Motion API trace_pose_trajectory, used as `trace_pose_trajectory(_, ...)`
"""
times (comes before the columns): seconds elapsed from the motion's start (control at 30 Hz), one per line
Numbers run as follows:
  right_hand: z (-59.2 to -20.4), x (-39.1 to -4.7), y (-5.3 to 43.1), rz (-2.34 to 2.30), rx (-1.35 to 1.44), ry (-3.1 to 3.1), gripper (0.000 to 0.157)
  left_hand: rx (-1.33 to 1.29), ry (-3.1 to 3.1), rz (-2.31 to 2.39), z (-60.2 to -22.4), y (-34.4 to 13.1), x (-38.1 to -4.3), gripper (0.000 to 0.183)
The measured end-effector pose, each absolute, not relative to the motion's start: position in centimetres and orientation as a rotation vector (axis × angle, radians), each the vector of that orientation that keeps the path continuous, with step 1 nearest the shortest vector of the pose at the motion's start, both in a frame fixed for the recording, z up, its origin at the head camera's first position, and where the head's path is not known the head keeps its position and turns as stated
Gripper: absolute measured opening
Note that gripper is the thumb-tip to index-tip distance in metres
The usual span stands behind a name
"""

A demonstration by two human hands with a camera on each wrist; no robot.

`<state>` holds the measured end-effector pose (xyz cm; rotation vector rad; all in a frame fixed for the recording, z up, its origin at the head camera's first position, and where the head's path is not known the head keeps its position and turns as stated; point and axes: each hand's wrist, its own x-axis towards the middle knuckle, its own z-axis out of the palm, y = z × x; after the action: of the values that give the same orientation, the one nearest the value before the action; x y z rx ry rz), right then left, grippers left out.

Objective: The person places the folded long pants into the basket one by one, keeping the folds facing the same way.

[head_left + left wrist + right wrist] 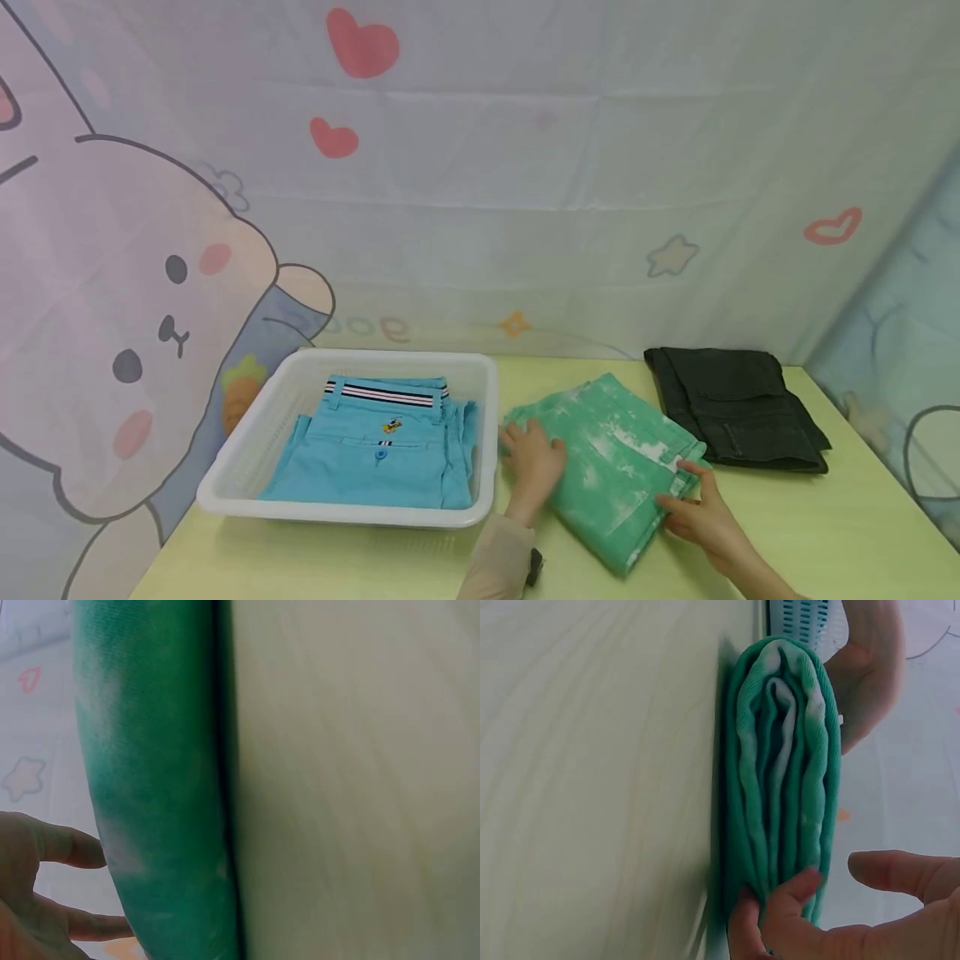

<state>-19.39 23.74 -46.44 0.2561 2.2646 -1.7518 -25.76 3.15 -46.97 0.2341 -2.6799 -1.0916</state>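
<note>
Green folded garment (615,492), wht patches, sev. layers

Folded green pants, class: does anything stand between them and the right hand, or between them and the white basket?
Nothing visible separates the folded green pants from the right hand, whose fingers touch their layered edge. Toward the white basket, the left hand stands between, at the pants' corner; no other object shows there.

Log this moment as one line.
left hand: at folded green cloth garment, left edge | right hand: touching right edge | white plastic basket: holds folded blue garment | folded black garment: beyond right hand
</note>
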Motion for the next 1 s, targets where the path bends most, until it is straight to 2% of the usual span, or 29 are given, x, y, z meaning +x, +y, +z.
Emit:
trace_pose_trajectory(0.17, -46.5, -19.8, 23.3, -1.688, 0.258, 2.347, 0.072, 0.227, -2.697, -1.024, -47.2, 3.0, -25.6, 0.032)
trace_pose_trajectory(0.4, -46.2, -20.1, 23.0, -1.518, 0.206, 2.548, 0.074, 0.275, -2.778, -0.898, -46.9, 3.3, -25.6, 0.048)
trace_pose_trajectory(0.73, -45.1, -20.6, 23.9, -1.322, 0.151, 2.686, 0.072, 0.399, -2.925, -0.611, -46.6, 4.2, -25.1, 0.049)
trace_pose_trajectory(1.0, -44.4, -21.6, 25.2, -1.296, -0.013, 2.726, 0.068, 0.41, -3.08, -0.303, -46.2, 5.2, -24.1, 0.036)
